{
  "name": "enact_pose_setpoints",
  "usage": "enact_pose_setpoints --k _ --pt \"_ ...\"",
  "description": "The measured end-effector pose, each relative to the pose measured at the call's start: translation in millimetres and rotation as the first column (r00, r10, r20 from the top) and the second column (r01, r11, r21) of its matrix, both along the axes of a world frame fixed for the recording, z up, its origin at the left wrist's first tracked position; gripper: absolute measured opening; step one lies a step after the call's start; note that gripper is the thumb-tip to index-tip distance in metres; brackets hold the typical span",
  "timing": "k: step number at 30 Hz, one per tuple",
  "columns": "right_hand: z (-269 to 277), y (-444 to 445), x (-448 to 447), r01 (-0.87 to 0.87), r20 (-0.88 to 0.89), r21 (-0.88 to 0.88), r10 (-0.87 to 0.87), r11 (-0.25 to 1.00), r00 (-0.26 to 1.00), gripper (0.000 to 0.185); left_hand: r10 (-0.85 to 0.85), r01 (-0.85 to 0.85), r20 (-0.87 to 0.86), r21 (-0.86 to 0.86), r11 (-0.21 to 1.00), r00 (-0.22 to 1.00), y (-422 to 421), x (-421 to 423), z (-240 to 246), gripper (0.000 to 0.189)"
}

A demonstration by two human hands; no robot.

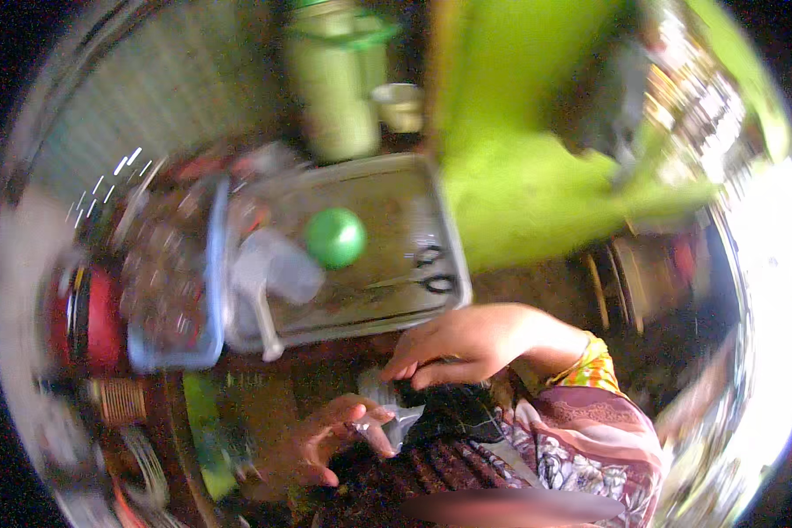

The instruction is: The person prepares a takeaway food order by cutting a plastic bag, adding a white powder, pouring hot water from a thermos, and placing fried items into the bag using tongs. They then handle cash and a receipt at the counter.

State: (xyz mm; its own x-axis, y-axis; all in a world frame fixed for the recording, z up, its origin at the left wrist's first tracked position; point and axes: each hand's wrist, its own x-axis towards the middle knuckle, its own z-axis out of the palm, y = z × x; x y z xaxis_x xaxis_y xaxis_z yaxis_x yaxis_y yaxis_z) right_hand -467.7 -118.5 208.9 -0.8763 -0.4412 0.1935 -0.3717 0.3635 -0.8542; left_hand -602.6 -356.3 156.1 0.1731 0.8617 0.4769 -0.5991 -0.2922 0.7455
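My left hand (353,432), low in the view, pinches a small piece of clear plastic film (406,422) between its fingers. My right hand (452,350) is bent with its fingers drawn together, just above and to the right of the film, near the front edge of a pale tray (363,330). Whether it grips anything is hidden by blur and by the hand itself. On the tray are a shiny green ball-like thing (336,237), a translucent plastic scoop or cup with a handle (284,270), and scissors with dark handles (437,270).
Left of the tray stands a blue-rimmed container (218,277) filled with many small packets or pieces, too blurred to name. Behind the tray are a tall pale-green container (336,86) and a small cup (399,105). A bright green surface (521,198) lies to the right.
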Motion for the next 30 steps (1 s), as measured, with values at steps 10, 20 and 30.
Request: enact_pose_setpoints --k 10,20,30 --pt "-38.5 -53.5 269.3 0.86 0.17 -0.257 -0.855 0.442 0.49 0.02 -0.315 0.239 -0.172 -0.354 0.904 0.934 127.3 181.1 0.3 0.053" --pt "-81.6 -81.6 494.0 0.881 0.45 -0.17 -0.83 -0.441 -0.328 0.011 -0.175 -0.022 -0.795 -0.23 0.973 0.581 194.6 454.8 -34.5 0.027" --pt "-116.0 -49.1 682.8 0.577 0.412 -0.658 -0.873 -0.484 -0.263 0.049 -0.475 0.276 -0.264 -0.546 0.791 0.84 290.3 634.1 -34.1 0.013"
